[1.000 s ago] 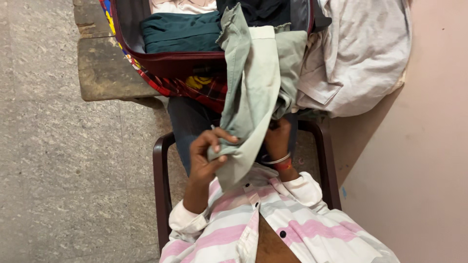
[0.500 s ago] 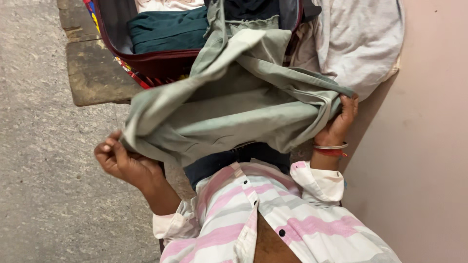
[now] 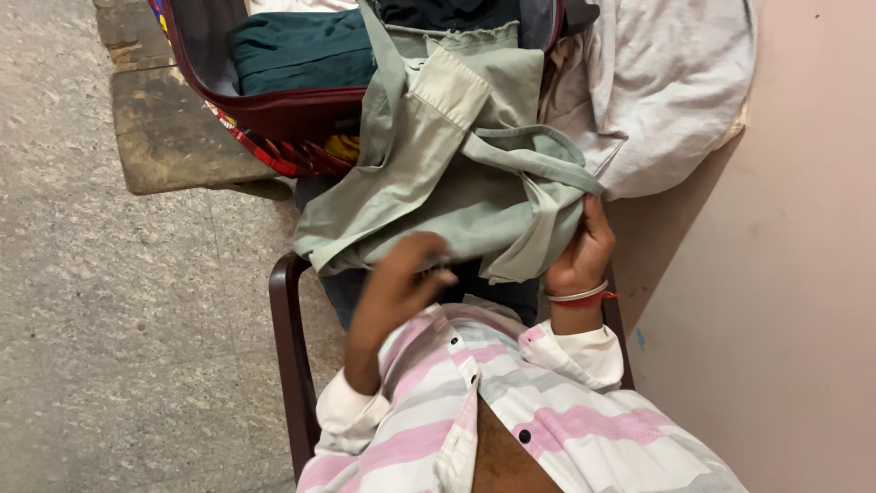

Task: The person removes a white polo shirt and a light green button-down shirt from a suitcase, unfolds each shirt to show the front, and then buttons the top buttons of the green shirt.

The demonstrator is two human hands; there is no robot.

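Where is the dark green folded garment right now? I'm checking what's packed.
In the head view, the dark green folded garment lies inside the open suitcase at top left, beside the grey-green garment gripped by the right hand.

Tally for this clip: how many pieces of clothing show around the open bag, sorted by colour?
Sage green garment, gripped by left hand and right hand: 1
Dark green folded garment in the bag: 1
Pale grey garment beside the bag: 1
Black garment, partly hidden: 1
Total: 4
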